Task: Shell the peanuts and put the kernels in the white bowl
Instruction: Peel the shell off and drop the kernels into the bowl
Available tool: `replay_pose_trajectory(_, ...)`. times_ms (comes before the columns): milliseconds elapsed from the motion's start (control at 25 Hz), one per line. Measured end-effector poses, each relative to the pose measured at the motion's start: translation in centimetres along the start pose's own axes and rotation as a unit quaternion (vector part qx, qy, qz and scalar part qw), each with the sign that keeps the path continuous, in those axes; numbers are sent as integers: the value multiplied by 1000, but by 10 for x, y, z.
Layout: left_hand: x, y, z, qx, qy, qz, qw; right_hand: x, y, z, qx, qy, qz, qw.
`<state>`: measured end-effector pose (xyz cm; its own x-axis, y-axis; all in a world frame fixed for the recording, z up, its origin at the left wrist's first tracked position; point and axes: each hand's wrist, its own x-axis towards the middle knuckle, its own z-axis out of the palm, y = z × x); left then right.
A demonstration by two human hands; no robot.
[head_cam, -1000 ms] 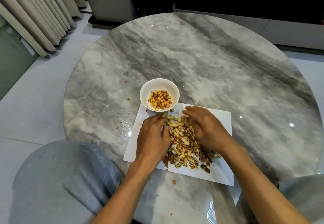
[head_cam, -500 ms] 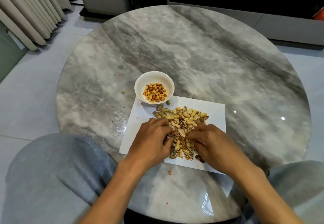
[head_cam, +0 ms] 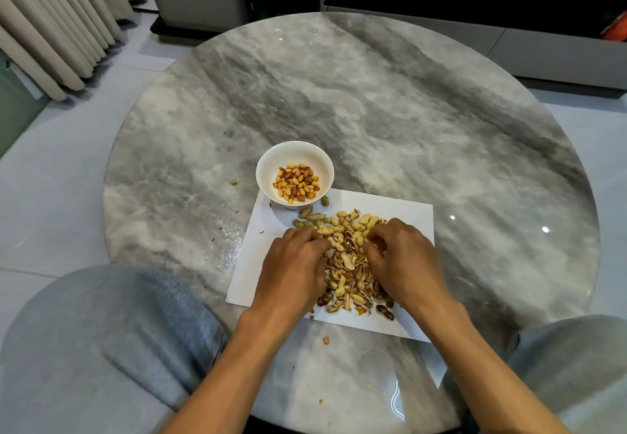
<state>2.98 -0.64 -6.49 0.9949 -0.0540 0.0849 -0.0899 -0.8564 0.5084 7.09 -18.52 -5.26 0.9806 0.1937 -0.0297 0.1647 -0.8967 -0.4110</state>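
Observation:
A white bowl [head_cam: 262,172] holding shelled kernels [head_cam: 297,182] stands on the far left corner of a white paper sheet [head_cam: 403,213]. Unshelled peanuts [head_cam: 334,225] lie heaped on the sheet just behind my hands, and broken shells [head_cam: 351,286] lie between my wrists. My left hand [head_cam: 293,272] rests on the left side of the heap, its fingers curled down among the peanuts with the tips hidden. On the right side, my right hand [head_cam: 405,265] has thumb and fingers curled together, pinching a peanut.
The sheet lies near the front edge of a round grey marble table [head_cam: 390,111]. Stray crumbs and one shell bit [head_cam: 326,340] lie off the paper. My grey-clad knees [head_cam: 101,348] flank the table. A cabinet [head_cam: 509,40] stands behind it.
Both hands drew back from the far end of the heap by the bowl to its middle. The right hand then edged forward again, slightly apart from the left.

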Motion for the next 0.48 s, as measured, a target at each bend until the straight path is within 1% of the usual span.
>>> replay_pose_trajectory(80, 2, 0, 1, -9, 3, -15, 1000, 3, -2, 6, 4, -1, 13, 1000)
replay_pose_trajectory(160, 3, 2, 1, -36, 8, -49, 998, 2, -3, 11, 11, 2, -2, 1000)
replay_pose_trajectory(280, 7, 5, -2, -139, 39, -130, 981, -1, -5, 16, 18, 13, -24, 999)
replay_pose_trajectory(360, 10, 8, -8, -227, 44, -175, 957, -1, -4, 19, 20, 28, -6, 999)
replay_pose_trajectory(400, 10, 10, -11, -278, 41, -197, 939, -1, -4, 18, 34, 39, 2, 999)
replay_pose_trajectory(440, 11, 11, -15, -332, 37, -219, 917, -2, -6, 14, 76, 51, 0, 996)
replay_pose_trajectory(480, 11, 13, -20, -386, 31, -238, 891, -2, -9, 8, 150, 52, -18, 987)
